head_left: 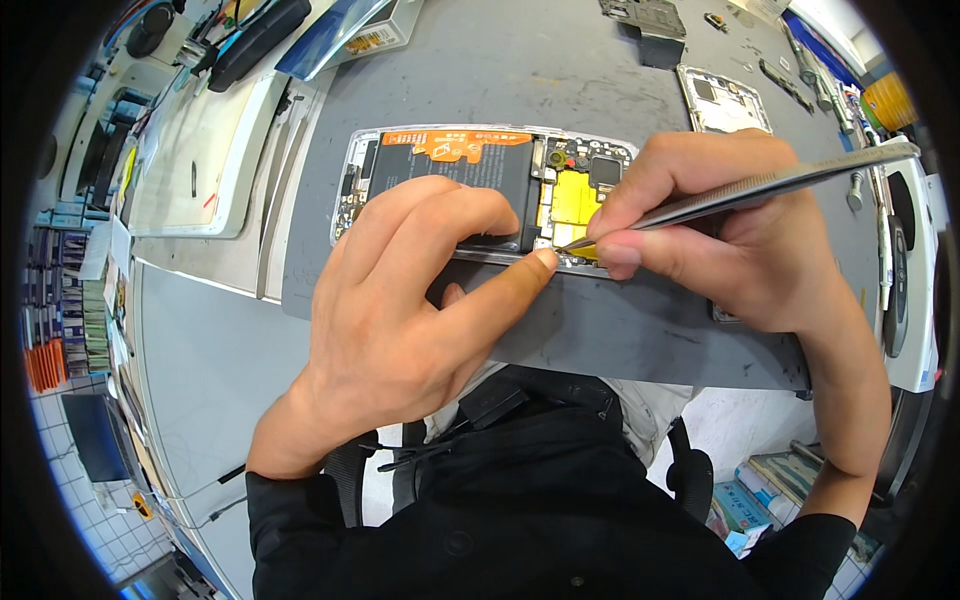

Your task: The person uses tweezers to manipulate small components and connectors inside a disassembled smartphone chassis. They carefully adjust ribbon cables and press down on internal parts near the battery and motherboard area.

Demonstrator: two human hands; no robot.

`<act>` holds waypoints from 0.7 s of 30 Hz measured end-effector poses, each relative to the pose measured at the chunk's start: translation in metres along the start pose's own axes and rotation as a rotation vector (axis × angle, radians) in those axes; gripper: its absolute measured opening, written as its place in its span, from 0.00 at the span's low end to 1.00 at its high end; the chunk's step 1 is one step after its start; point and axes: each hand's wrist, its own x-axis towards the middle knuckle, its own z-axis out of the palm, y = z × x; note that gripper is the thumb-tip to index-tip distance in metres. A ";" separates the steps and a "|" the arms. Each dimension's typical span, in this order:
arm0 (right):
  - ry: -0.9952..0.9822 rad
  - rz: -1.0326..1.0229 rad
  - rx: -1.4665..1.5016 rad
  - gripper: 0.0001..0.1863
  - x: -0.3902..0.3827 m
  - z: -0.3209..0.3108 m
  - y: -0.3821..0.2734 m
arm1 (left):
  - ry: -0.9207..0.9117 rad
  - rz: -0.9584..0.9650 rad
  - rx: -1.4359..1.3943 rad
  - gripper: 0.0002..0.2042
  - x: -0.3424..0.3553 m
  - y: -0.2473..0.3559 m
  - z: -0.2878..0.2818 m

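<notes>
An opened smartphone (590,150) lies on a dark grey mat, its inside facing up. Its black battery (455,172) with an orange label fills the left part, and a yellow-covered circuit board (573,197) the right. Metal tweezers (745,188) are pinched in my right hand (730,220), their tip down at the board's near edge. My left hand (400,290) rests over the battery side with fingers bent and apart. Its thumb reaches to the phone's near edge, close beside the tweezer tip, and it grips nothing that shows.
Another phone frame (722,100) lies beyond my right hand, with black phone parts (650,28) farther back. A white tray-like panel (195,165) stands at the left. Screwdrivers (808,72) line the right edge of the grey mat (640,345).
</notes>
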 end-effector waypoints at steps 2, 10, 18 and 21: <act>0.007 -0.019 0.002 0.04 0.000 0.000 0.002 | 0.017 0.002 -0.010 0.25 -0.001 0.000 0.001; 0.073 -0.040 -0.022 0.05 -0.002 0.003 -0.004 | 0.224 0.017 -0.025 0.23 -0.010 -0.008 0.004; 0.015 -0.257 -0.190 0.06 -0.005 -0.001 0.003 | 0.010 -0.082 -0.062 0.29 -0.008 -0.035 -0.025; 0.020 -0.328 -0.117 0.08 -0.004 -0.003 0.008 | -0.056 -0.080 -0.092 0.36 -0.001 -0.043 -0.027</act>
